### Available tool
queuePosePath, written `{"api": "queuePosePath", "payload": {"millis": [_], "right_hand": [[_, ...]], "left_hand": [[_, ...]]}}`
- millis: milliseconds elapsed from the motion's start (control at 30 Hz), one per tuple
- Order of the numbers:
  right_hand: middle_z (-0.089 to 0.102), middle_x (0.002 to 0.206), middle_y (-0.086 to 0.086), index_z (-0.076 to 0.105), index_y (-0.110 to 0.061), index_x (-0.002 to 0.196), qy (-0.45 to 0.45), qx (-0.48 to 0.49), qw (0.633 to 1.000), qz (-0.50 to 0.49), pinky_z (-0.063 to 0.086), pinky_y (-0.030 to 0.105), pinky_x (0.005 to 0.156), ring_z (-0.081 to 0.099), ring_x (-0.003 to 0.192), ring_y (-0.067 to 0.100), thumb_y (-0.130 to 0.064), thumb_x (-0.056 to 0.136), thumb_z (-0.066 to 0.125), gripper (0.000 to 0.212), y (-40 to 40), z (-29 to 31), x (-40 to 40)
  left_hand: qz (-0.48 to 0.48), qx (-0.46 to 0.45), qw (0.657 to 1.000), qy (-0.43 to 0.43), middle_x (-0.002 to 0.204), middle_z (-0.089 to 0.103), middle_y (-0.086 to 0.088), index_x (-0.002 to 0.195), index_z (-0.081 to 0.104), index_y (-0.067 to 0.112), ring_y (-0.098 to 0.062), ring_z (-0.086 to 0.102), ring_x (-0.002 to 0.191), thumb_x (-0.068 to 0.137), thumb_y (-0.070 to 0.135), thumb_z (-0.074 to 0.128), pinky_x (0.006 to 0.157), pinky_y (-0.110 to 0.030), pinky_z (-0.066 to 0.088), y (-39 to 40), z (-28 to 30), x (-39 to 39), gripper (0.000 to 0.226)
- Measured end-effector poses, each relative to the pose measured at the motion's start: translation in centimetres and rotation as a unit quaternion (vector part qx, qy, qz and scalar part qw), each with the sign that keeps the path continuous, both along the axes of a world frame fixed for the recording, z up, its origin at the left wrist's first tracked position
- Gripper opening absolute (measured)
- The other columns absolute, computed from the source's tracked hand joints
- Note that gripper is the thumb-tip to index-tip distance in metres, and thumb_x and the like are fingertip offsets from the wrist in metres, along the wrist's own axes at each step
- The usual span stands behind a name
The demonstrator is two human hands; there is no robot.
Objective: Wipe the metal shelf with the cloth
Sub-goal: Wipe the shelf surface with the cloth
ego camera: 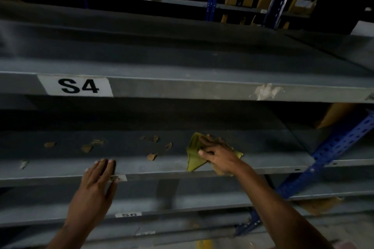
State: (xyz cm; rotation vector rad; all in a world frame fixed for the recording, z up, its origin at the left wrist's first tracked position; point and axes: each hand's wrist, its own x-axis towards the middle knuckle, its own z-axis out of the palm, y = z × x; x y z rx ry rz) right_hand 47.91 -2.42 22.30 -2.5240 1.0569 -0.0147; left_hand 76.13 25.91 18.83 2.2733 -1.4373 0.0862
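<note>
— Right, look at the shelf under the S4 label [75, 86]. The right hand [217, 153] is down on the yellow-green cloth [193, 154], fingers spread and lightly bent over the bunched fabric, pressing it flat onto the metal shelf [263, 147].

— Is it gripping the cloth or just pushing it?

— Pressing more than gripping, I'd say. The thumb lies along the near side and the fingers drape over the top; a corner of cloth hangs over the shelf's front lip. I can't see whether any fabric is tucked under the palm.

— And the other one?

— The left hand [97, 178] holds nothing. Fingers straight and together, fingertips resting on the front edge of the same shelf, well to the left of the cloth. Looks like it's there for balance.

— So which way does the wipe go?

— That's the whole question. The shelf runs long, left to right, and the brown scraps [152, 156] all lie to the left of the cloth, strung out along that axis. The nearest one is just beside the cloth's left edge; the farthest sit beyond the left hand, near the dim end. To the right of the cloth I can make out no debris.

— So a leftward sweep?

— My guess, yes: along the length, toward the left hand, gathering the scraps as it goes. The right hand is the one placed to do it.
</note>
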Motion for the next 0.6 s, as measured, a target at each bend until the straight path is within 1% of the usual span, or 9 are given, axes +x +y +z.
{"api": "queuePosePath", "payload": {"millis": [67,167,233,300,367,400,467,533,600], "right_hand": [[0.018,0.159,-0.010,0.054,-0.040,0.131,-0.014,-0.010,0.999,-0.039,0.008,0.048,0.120,0.010,0.148,0.020,-0.081,0.079,0.037,0.069,0.2,0.0,0.4],[0.025,0.158,-0.005,0.043,-0.040,0.139,-0.004,-0.047,0.998,-0.033,0.015,0.042,0.116,0.022,0.145,0.022,-0.091,0.064,0.042,0.090,0.5,0.2,0.7],[0.027,0.158,-0.002,0.035,-0.036,0.144,0.019,-0.049,0.998,-0.027,0.021,0.041,0.114,0.028,0.142,0.025,-0.089,0.065,0.043,0.096,0.5,0.6,0.8],[0.041,0.150,0.003,0.038,-0.035,0.142,0.013,-0.046,0.998,-0.041,0.033,0.042,0.109,0.043,0.133,0.029,-0.081,0.075,0.038,0.082,0.5,1.1,1.0],[0.061,0.128,0.014,0.046,-0.027,0.136,-0.017,-0.106,0.991,-0.076,0.046,0.043,0.094,0.060,0.110,0.037,-0.066,0.085,0.038,0.065,0.5,1.3,1.4],[0.066,0.115,0.019,0.046,-0.021,0.133,-0.045,-0.136,0.982,-0.119,0.049,0.045,0.086,0.063,0.100,0.040,-0.054,0.089,0.044,0.056,0.5,1.3,1.7],[0.068,0.098,0.022,0.045,-0.014,0.125,-0.133,-0.143,0.955,-0.225,0.052,0.047,0.079,0.065,0.088,0.042,-0.032,0.093,0.052,0.037,0.6,0.9,2.5],[0.067,0.096,0.022,0.045,-0.010,0.119,-0.163,-0.166,0.940,-0.249,0.052,0.046,0.079,0.066,0.087,0.042,-0.020,0.094,0.052,0.028,0.6,0.5,2.9],[0.064,0.110,0.024,0.047,-0.009,0.126,-0.118,-0.195,0.955,-0.191,0.048,0.045,0.090,0.062,0.100,0.042,-0.014,0.095,0.046,0.032,0.2,-0.1,3.2]], "left_hand": [[-0.005,0.001,1.000,0.006,0.150,0.036,-0.013,0.145,0.034,0.011,-0.029,0.028,0.140,0.095,0.033,0.050,0.108,-0.052,0.035,0.1,0.0,0.2,0.057],[-0.011,0.019,1.000,0.015,0.153,0.030,-0.009,0.147,0.029,0.016,-0.026,0.022,0.142,0.092,0.028,0.057,0.111,-0.048,0.030,0.2,-0.1,0.7,0.063],[-0.016,0.018,1.000,0.011,0.153,0.028,-0.006,0.147,0.030,0.015,-0.024,0.022,0.142,0.095,0.028,0.053,0.112,-0.045,0.027,0.3,-0.3,0.9,0.058],[-0.021,0.011,1.000,0.005,0.152,0.028,-0.005,0.146,0.032,0.014,-0.024,0.024,0.141,0.094,0.029,0.050,0.111,-0.043,0.026,0.2,-0.1,0.9,0.057],[-0.023,0.015,1.000,0.005,0.151,0.028,-0.006,0.145,0.032,0.015,-0.025,0.025,0.140,0.093,0.028,0.053,0.111,-0.043,0.026,0.2,-0.1,0.9,0.058],[-0.023,0.019,1.000,0.008,0.151,0.029,-0.007,0.145,0.032,0.015,-0.026,0.025,0.140,0.092,0.025,0.058,0.111,-0.044,0.026,0.1,-0.1,0.9,0.060],[-0.018,0.029,0.999,0.014,0.152,0.030,-0.009,0.146,0.030,0.016,-0.025,0.024,0.142,0.090,0.021,0.062,0.113,-0.045,0.026,0.1,-0.2,1.0,0.065],[-0.015,0.035,0.999,0.016,0.153,0.028,-0.007,0.146,0.028,0.017,-0.024,0.022,0.143,0.091,0.022,0.060,0.114,-0.044,0.025,0.0,0.0,1.0,0.064],[-0.015,0.029,0.999,0.017,0.153,0.028,-0.006,0.146,0.030,0.016,-0.023,0.022,0.143,0.091,0.023,0.060,0.114,-0.043,0.025,0.1,0.0,0.8,0.063]]}}
